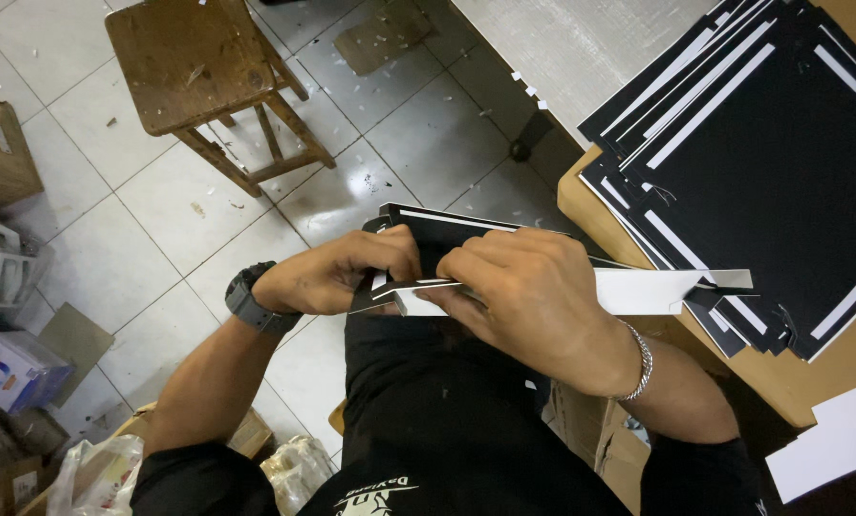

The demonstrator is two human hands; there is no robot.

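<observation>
Black card: we have a black-and-white card blank [542,277] in both hands, held over our lap, near the table edge.
Progress: one white flap looks partly folded over along the near edge; we judge the folding under way, with the long white strip out to the right lying flat and unfolded.
Left hand: our left hand [337,272] is curled shut on the card's left end, thumb pressing along the fold, watch on the wrist.
Right hand: our right hand [533,296] is closed over the middle of the card, fingers wrapped round the top, bracelet on the wrist.
Pose: both forearms angle inward, wrists close, knuckles nearly touching.
Stack: a pile of flat black card sheets [762,162] sits on the wooden table [791,382] at right, seemingly unfolded.
Floor: a wooden stool [203,76] stands far left on grey tiles.
</observation>
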